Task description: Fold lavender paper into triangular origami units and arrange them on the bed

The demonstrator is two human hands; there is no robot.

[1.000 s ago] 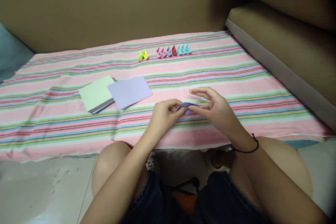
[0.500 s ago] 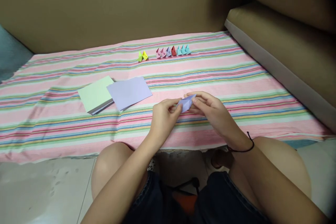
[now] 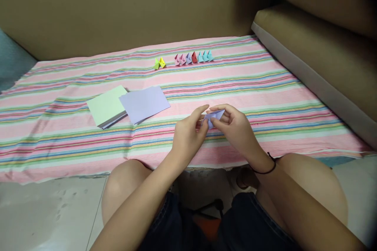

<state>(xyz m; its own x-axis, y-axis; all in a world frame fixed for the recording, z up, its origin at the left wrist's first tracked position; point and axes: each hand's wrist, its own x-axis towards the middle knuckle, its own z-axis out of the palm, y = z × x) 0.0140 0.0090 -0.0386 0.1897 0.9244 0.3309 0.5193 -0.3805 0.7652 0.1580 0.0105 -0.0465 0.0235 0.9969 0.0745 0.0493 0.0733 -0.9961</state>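
A small folded lilac paper piece (image 3: 212, 117) is held just above the striped cloth (image 3: 265, 98), pinched from both sides. My left hand (image 3: 188, 135) grips its left end with thumb and fingers. My right hand (image 3: 235, 127), with a black band at the wrist, is closed on its right end. To the left lies a lilac sheet (image 3: 144, 104) partly over a stack of sheets topped by a pale green one (image 3: 106, 105).
A row of small folded paper pieces, yellow-green (image 3: 160, 63) and pink to blue (image 3: 193, 57), stands at the far side of the cloth. Brown cushions (image 3: 318, 43) rise on the right, a brown wall (image 3: 123, 8) behind. My knees are below the cloth's near edge.
Both hands have drawn closer together on the lilac piece. The right hand's fingers, spread a second ago, have closed on it, and the piece has been turned and folded smaller.
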